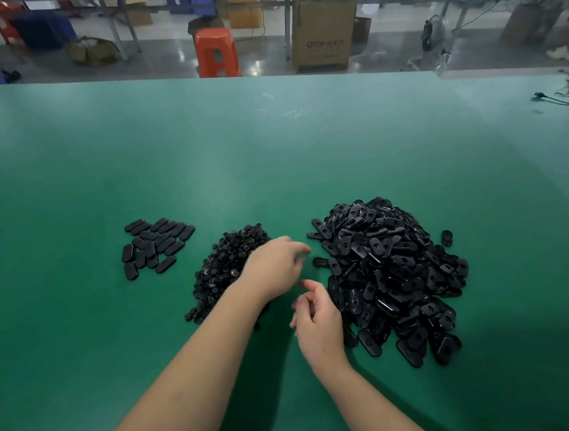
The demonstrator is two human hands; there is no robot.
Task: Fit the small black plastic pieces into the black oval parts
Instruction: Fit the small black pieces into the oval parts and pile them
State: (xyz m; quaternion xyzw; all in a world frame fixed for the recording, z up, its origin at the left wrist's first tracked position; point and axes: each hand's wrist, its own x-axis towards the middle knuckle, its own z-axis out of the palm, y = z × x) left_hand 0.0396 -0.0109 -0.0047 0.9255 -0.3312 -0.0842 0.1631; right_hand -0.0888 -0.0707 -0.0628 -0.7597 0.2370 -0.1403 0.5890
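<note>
Green matte bench mat [271,154] fills most of the frame; workshop floor, an orange stool [216,52] and a cardboard box [324,33] are seen along the top edge. Three black groups are laid out mid-frame: a large loose heap of oval parts [391,274] at right, a smaller mound of small plastic pieces [226,268] at centre, and a neat cluster of oval parts lying smooth face up [156,245] at left, judged to be finished ones. The ovals are seen as flat, glossy, rounded-end plates, many with a recess or hole showing; the small pieces look knobbly and round, detail too fine to resolve. The left hand [275,267] is held over the gap between mound and heap, fingers loosely curled and blurred; whether anything is pinched cannot be told. The right hand [318,319] is held just below it, beside the heap's near-left edge, fingers curled; contents likewise cannot be told. Risks, as judged: black on black gives poor contrast, so a piece could be seated tilted or reversed and missed; the heap is loosely stacked, so a pull from its edge could slide ovals into the small pieces and mix the stock; a small piece dropped onto the mat could be lost among strays, one oval [446,237] already lying apart at right.
</note>
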